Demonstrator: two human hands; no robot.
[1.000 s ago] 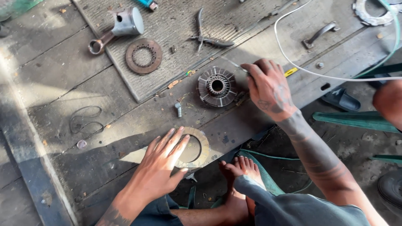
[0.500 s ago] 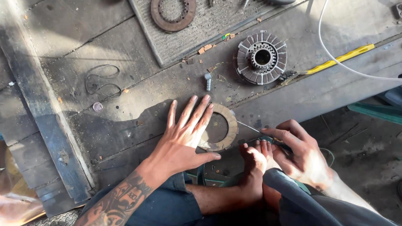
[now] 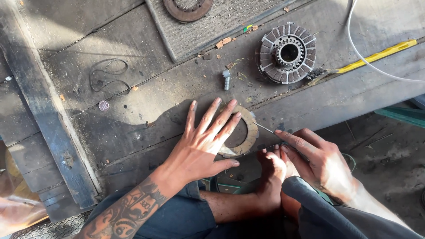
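Worn grey plank platform point(image 3: 110, 128), grimy, sunlit at the top, shadowed near its front edge. Ribbed mat point(image 3: 221, 26) on its far side. Dirt floor point(image 3: 389, 168) right of the platform's edge.

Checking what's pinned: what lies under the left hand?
A flat ring on the wooden bench, under the left hand. The fingers hide its left part.

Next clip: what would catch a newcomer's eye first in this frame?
Probably the left hand pressed flat on a tan friction ring at the edge of the wooden bench. Beside it, the right hand pinches a thin metal tool whose tip meets the ring's right rim. Farther back on the right sits a round slotted clutch hub, bright in the sun.
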